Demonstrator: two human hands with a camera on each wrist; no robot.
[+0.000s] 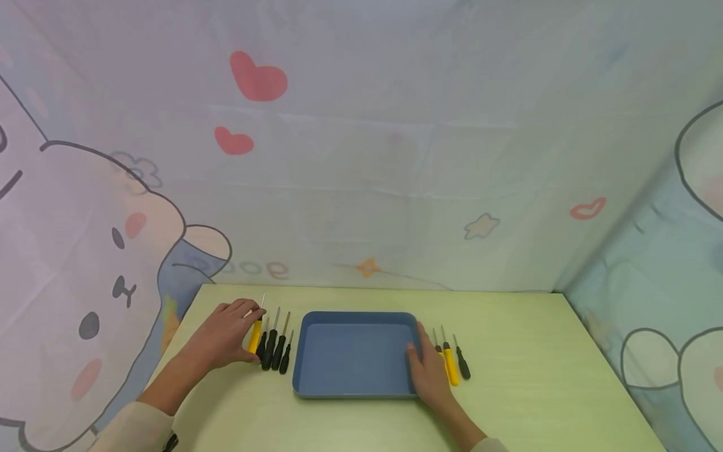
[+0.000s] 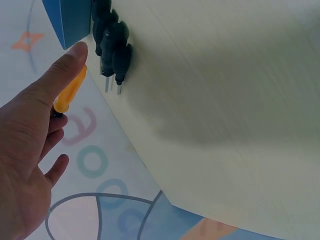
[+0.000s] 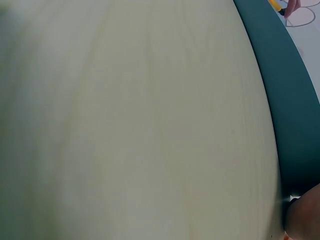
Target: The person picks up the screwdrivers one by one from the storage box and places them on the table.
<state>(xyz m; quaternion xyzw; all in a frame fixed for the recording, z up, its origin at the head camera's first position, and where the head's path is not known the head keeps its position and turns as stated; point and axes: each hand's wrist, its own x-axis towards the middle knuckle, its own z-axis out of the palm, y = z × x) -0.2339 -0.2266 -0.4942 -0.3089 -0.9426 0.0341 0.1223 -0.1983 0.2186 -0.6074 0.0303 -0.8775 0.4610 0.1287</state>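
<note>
My left hand [image 1: 228, 333] pinches a yellow-handled screwdriver [image 1: 255, 338] between thumb and fingers, its shaft pointing up and away. In the left wrist view the yellow handle [image 2: 71, 92] shows between the thumb and the fingers. Just right of that hand, several black-handled screwdrivers [image 1: 270, 350] lie side by side on the table. My right hand [image 1: 432, 373] grips the right rim of a blue rectangular tray [image 1: 356, 397], thumb over the inside of the wall. The tray's outer wall [image 3: 285, 100] fills the right side of the right wrist view.
Right of the tray lie a yellow-handled screwdriver [image 1: 450, 365], a black-handled one [image 1: 463, 365] and another yellow one partly behind my right hand. The pale green table [image 1: 536, 364] meets a printed cloth backdrop [image 1: 367, 157] at its back edge.
</note>
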